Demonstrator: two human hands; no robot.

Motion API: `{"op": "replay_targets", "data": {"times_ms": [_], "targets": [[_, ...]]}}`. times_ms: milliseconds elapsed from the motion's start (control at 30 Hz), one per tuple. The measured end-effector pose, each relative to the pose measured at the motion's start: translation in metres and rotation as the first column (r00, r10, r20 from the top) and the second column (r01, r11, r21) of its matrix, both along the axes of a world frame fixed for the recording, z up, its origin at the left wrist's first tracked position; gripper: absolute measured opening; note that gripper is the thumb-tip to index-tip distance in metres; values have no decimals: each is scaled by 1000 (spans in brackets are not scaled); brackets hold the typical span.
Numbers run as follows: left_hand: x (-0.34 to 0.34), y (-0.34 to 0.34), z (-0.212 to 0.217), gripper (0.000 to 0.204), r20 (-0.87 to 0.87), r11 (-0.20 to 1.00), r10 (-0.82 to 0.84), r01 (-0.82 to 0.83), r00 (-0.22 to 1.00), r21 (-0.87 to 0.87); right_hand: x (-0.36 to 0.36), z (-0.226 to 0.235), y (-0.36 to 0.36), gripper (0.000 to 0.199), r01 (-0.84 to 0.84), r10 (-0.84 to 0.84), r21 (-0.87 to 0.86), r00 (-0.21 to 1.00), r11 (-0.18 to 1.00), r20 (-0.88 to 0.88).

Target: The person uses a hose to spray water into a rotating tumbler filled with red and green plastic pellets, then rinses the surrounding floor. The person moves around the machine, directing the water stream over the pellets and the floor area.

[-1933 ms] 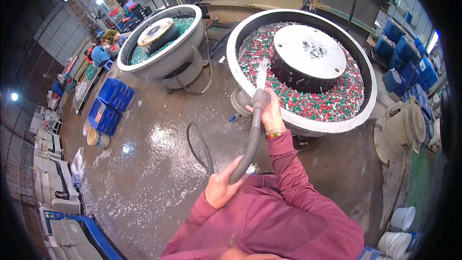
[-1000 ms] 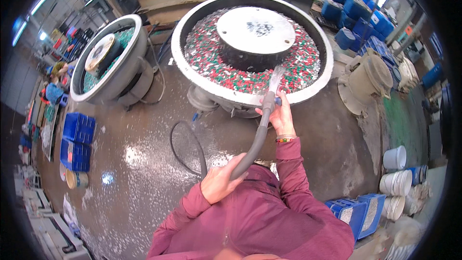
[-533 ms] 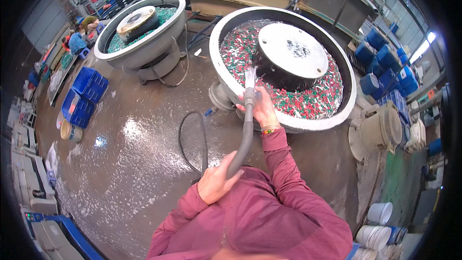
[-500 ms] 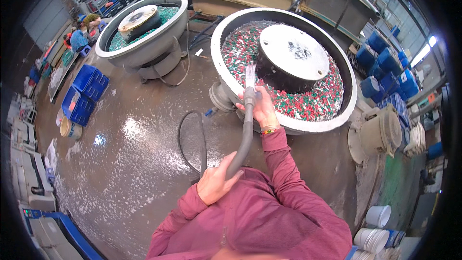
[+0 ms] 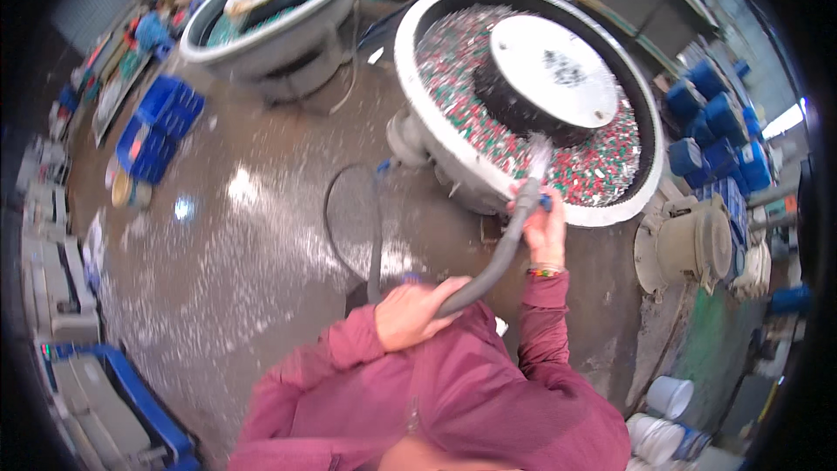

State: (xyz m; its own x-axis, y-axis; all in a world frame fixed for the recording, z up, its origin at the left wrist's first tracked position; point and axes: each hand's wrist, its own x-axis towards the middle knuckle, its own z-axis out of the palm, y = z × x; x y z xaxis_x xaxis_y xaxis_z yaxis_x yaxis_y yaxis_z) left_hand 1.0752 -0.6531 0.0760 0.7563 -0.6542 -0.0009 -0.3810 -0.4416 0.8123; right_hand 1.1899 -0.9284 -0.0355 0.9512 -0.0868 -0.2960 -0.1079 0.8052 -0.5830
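Note:
My right hand (image 5: 547,228) grips a grey water hose (image 5: 499,272) near its nozzle end, where a bit of blue shows beside the fingers. Water sprays from the nozzle into a round white-rimmed tub (image 5: 417,113). Red, green and white small pieces (image 5: 471,122) fill the ring of the tub around a raised centre with a white round lid (image 5: 551,70). Lower down, close to my body, my left hand (image 5: 417,312) is wrapped round the same hose. From there the hose loops down to the wet floor.
A second round tub (image 5: 205,51) with green pieces stands at the far left. Blue crates (image 5: 161,126) and a pale bucket (image 5: 129,190) sit on the left. Blue drums (image 5: 724,118), a beige flanged cylinder (image 5: 689,244) and white buckets (image 5: 670,397) line the right. People sit at far left.
The nozzle and my right hand have swung right along the tub's near rim, so the spray falls farther right. My left hand stays on the hose, a little to the right. The view has shifted.

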Motion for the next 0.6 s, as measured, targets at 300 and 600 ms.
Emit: {"op": "replay_targets", "data": {"times_ms": [300,600], "targets": [[-8,-6,-9,49,-57,990,50,-42,997,133,4,-5,3,41,-82,107,108,964,991,-243],[-23,9,-8,42,-54,923,355,-341,933,181,68,22,72,40,-397,413,190,909,898,-52]]}}
